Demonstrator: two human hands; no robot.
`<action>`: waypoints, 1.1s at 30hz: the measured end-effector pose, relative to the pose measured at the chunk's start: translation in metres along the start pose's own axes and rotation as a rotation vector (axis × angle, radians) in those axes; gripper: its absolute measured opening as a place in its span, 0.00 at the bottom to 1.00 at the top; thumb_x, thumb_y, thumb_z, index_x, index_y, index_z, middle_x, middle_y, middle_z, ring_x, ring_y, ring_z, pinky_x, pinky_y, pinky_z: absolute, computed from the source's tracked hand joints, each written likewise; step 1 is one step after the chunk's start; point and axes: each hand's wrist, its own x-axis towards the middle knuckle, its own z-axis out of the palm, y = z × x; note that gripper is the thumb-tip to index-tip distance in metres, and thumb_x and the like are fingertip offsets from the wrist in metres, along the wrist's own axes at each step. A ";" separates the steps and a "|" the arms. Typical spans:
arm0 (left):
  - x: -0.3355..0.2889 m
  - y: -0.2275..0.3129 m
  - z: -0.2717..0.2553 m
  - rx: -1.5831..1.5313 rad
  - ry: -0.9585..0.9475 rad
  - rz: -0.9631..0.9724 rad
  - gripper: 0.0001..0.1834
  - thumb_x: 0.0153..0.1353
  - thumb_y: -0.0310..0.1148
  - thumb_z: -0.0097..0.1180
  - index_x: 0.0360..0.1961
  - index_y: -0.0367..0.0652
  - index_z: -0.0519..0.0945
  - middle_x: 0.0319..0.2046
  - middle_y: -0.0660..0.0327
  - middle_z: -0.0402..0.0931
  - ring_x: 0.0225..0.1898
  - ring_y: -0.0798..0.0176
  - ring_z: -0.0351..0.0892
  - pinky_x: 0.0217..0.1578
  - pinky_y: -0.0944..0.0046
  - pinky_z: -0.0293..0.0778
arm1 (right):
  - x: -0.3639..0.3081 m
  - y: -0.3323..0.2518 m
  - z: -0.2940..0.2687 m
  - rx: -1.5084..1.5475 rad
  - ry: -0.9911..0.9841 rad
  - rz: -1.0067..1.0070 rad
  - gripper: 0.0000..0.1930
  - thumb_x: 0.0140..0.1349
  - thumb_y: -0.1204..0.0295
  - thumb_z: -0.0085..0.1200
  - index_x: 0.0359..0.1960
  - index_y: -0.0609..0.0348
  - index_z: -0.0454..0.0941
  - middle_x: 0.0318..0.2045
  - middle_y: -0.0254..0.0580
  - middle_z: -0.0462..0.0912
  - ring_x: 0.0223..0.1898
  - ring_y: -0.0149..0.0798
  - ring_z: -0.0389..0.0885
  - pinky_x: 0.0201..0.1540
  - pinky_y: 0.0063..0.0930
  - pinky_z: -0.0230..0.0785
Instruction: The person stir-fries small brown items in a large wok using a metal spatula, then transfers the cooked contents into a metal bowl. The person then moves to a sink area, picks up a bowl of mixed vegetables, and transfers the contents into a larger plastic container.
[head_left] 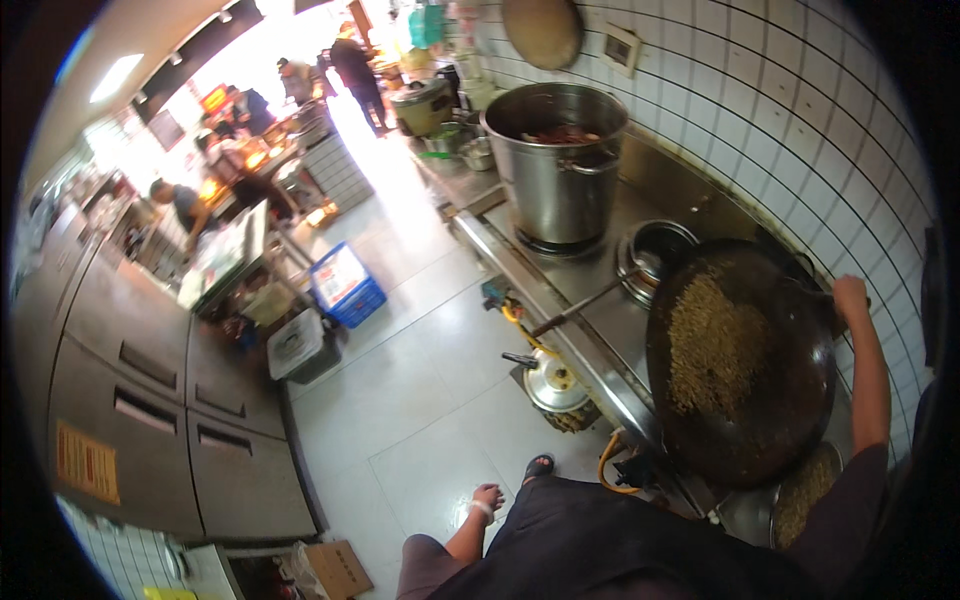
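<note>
Nearest to the camera was the person's dark clothing [620, 540], which filled the lower edge of the view. Beyond it, on the right side, the large dark wok [790, 390] sat at the steel stove [615, 335], with a heap of brown, grainy food [715, 345] inside.

The right hand [852, 300] was closed at the far right edge of the wok, apparently around its handle, though the fingers hid most of the grip. From this hand, the food lay to the left, on the opposite half of the bowl, so that a bare dark part of the wok was between them. The heap was longer from top to bottom of the view than across.

The left hand [488, 495] was much farther from the wok; it hung low over the floor [400, 420], the fingers loosely apart, and I could see nothing in it. The right one was clearly the nearer.

Just below the wok stood a metal pan [805, 495] with similar brown contents, partly hidden by the right sleeve [850, 520]. Above the wok, a round pot [655, 255] and a tall stockpot [555, 180] stood on the stove.
</note>
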 end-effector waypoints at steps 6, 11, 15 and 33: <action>-0.004 -0.009 0.026 0.013 -0.038 0.017 0.14 0.55 0.28 0.46 0.44 0.40 0.70 0.27 0.56 0.75 0.22 0.60 0.74 0.19 0.65 0.68 | 0.011 -0.079 0.023 -0.017 -0.062 -0.233 0.07 0.44 0.72 0.57 0.25 0.61 0.79 0.28 0.45 0.80 0.30 0.40 0.79 0.33 0.32 0.73; -0.012 -0.053 -0.039 0.034 0.112 -0.017 0.11 0.54 0.29 0.45 0.38 0.41 0.73 0.21 0.60 0.73 0.17 0.63 0.71 0.14 0.65 0.66 | -0.007 0.081 0.132 -0.003 -0.602 0.120 0.07 0.47 0.68 0.60 0.19 0.58 0.79 0.19 0.40 0.79 0.19 0.31 0.76 0.24 0.26 0.70; -0.049 -0.136 -0.081 -0.031 0.362 -0.217 0.06 0.56 0.29 0.43 0.31 0.42 0.72 0.21 0.57 0.71 0.18 0.61 0.70 0.17 0.62 0.66 | -0.032 0.071 0.163 0.296 -0.630 0.160 0.08 0.49 0.70 0.55 0.18 0.60 0.75 0.16 0.42 0.75 0.16 0.34 0.73 0.20 0.31 0.66; 0.062 0.123 0.016 0.357 -0.187 0.016 0.13 0.56 0.29 0.44 0.44 0.44 0.68 0.28 0.57 0.73 0.24 0.56 0.74 0.25 0.58 0.71 | -0.235 -0.105 0.067 1.842 -0.532 0.300 0.10 0.59 0.69 0.45 0.21 0.59 0.70 0.13 0.35 0.70 0.09 0.27 0.64 0.11 0.23 0.56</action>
